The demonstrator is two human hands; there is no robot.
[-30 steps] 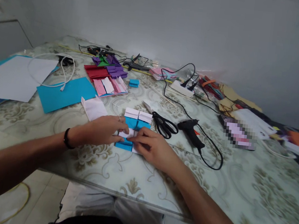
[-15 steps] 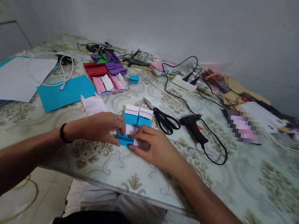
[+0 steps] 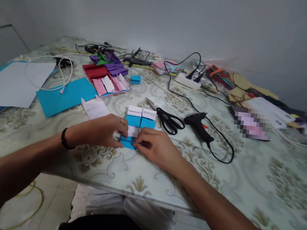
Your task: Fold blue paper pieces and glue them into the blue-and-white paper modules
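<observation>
ok, folded blue/white paper (image 3: 133, 121) sits nr front edge of the table (image 3: 144, 178), abt midway; my left hand (image 3: 104, 129) half-curled at its left side, right hand (image 3: 158, 147) nearly pinched at nearest strip, can't tell if either grips; prob best pressing evenly, creases sq.

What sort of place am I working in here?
It looks like a paper-craft workspace; whether in a home or a shop, I cannot tell. The signs are the black glue gun, the scissors beside it and the folded blue and white paper.
</observation>
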